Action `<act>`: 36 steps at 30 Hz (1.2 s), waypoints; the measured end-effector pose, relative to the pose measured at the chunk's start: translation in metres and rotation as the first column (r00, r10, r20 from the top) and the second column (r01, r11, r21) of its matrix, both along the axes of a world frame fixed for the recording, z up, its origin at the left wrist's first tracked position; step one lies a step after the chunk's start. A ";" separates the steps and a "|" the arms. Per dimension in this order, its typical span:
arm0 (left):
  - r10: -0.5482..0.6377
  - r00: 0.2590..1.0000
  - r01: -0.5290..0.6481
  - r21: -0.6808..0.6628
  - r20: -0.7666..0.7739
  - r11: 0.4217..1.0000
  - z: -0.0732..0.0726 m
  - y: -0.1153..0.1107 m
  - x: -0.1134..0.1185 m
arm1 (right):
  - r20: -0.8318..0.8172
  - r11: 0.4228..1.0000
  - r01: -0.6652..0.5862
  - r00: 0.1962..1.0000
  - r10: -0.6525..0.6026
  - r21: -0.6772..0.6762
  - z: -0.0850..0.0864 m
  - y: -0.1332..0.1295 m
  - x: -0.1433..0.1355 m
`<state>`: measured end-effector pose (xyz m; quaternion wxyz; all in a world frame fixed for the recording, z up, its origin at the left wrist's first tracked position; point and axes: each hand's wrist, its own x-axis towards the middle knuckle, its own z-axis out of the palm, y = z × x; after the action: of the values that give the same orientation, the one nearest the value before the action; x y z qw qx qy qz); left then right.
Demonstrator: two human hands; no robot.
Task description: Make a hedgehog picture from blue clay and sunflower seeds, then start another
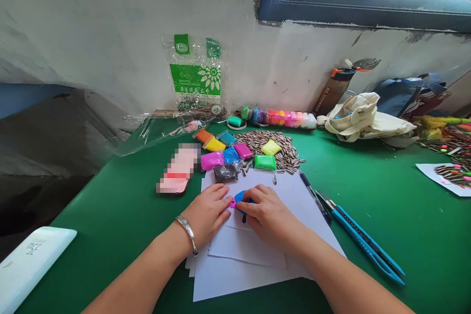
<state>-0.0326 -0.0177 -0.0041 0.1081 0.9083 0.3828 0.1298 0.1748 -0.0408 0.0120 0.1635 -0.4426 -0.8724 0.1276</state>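
A small clay figure lies on white paper (pixel 228 279), with a blue clay body (pixel 241 197), a pink clay piece (pixel 232 202) at its left end and a dark bit below. My left hand (pixel 209 210) lies on the paper, its fingers apart and the tips beside the pink piece. On the blue clay, my right hand (pixel 264 210) has its thumb and index finger pressed together. The wrapped clay packs, among them a black one (pixel 225 172) and a green one (pixel 265 162), lie just behind the paper.
Sunflower seeds (pixel 290 149) are heaped behind the paper. A pen (pixel 314 196), blue tweezers (pixel 364 240) and a cutter lie to the right. A phone (pixel 178 169) is at the left, a white scale (pixel 37 260) at the near left. A bottle (pixel 333 91) leans on the wall.
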 end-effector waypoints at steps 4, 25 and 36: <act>-0.009 1.000 0.009 -0.007 -0.006 1.000 0.000 -0.002 -0.001 | 0.040 1.000 -0.016 0.999 0.017 -0.020 0.001 0.000 0.000; 0.000 1.000 -0.001 -0.022 -0.024 1.000 0.010 -0.005 0.001 | 0.054 0.998 -0.013 0.998 0.010 0.067 0.006 -0.003 0.004; 0.025 0.994 -0.030 -0.047 -0.110 0.998 0.012 -0.012 0.003 | 0.002 0.998 0.059 0.998 -0.059 -0.011 0.002 0.004 0.010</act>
<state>-0.0294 -0.0300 0.0082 0.1071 0.9057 0.4038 0.0720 0.1849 -0.0368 0.0142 0.1638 -0.4693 -0.8584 0.1270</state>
